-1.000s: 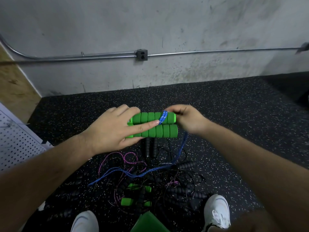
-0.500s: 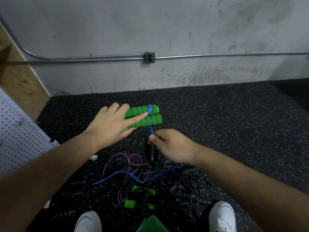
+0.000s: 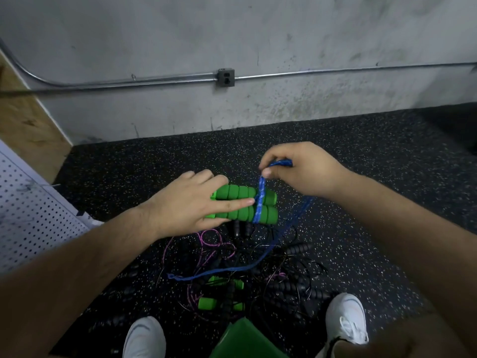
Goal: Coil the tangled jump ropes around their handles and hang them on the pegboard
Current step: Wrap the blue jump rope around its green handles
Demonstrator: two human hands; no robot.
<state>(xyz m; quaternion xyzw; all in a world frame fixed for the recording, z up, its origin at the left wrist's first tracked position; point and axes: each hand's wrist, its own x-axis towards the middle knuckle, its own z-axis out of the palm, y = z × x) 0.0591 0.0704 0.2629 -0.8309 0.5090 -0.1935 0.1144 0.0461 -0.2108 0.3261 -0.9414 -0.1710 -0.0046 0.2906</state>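
Right fingers point(image 3: 267, 173) pinch blue rope point(image 3: 260, 202) above handles point(image 3: 238, 193).

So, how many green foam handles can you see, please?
4 green handles: two side by side in the left hand, two partly buried in the floor tangle; others may be hidden.

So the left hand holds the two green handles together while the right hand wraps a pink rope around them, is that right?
Not quite: the rope being wrapped is blue, not pink. The head view shows the left hand holding the two green handles together while the right hand pinches the blue rope looped around them. The pink rope lies in the pile on the floor.
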